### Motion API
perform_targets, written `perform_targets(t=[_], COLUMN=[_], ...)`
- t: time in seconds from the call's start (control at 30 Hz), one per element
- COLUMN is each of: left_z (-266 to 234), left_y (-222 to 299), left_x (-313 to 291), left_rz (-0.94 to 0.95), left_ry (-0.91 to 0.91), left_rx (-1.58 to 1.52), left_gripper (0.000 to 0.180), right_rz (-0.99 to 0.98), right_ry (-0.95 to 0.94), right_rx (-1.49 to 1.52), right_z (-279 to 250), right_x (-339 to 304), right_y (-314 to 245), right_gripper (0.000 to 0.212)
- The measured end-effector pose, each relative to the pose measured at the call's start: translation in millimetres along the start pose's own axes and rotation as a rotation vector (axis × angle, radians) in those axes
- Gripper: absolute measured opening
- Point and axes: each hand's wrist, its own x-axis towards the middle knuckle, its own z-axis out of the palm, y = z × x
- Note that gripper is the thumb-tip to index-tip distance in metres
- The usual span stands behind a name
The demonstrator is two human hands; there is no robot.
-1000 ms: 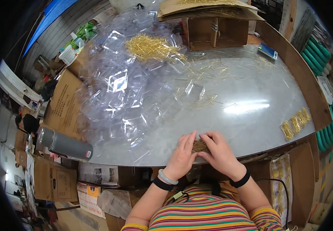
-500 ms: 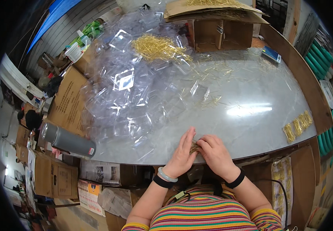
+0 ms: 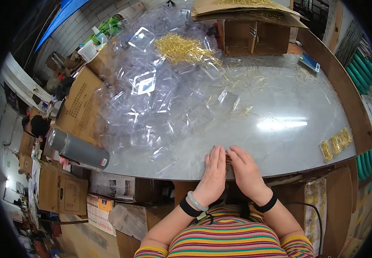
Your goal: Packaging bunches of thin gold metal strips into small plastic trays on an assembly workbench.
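My left hand [image 3: 214, 171] and my right hand [image 3: 244, 168] lie side by side, palms down, at the near edge of the grey table [image 3: 280, 107]. Between them a small bundle of thin gold pins [image 3: 228, 158] shows, mostly hidden under the fingers. Both hands press on or around it; how much of a grip either has is unclear. A heap of clear plastic boxes [image 3: 151, 94] spreads over the table's left half, with a loose pile of gold pins [image 3: 184, 48] on top at the back.
A grey metal flask [image 3: 77, 148] lies at the table's left edge. Small packs of gold pins [image 3: 335, 142] sit at the right edge. Cardboard boxes [image 3: 254, 30] stand at the back and more cardboard [image 3: 79, 103] on the left. Another person [image 3: 33, 125] is far left.
Both hands have stayed at the near edge and flattened over the small gold bundle, covering more of it than before.
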Motion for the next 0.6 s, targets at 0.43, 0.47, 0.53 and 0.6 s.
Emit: perform_targets(t=[0.43, 0.47, 0.53, 0.6], left_z=[-14, -16, -21, -16], left_y=[-11, -12, -15, -23], left_x=[9, 11, 12, 9], left_rz=[0.115, 0.133, 0.168, 0.179], left_ry=[-0.071, -0.076, -0.080, -0.089], left_rx=[0.104, 0.100, 0.097, 0.023], left_gripper=[0.060, 0.059, 0.058, 0.056], right_rz=[-0.031, -0.019, 0.000, -0.019], right_ry=[-0.187, -0.188, -0.188, -0.207], right_rx=[0.079, 0.035, -0.049, -0.289], right_z=[-24, -30, -52, -86], right_x=[9, 10, 13, 32], right_y=[-5, -1, 18, 53], right_gripper=[0.053, 0.052, 0.051, 0.053])
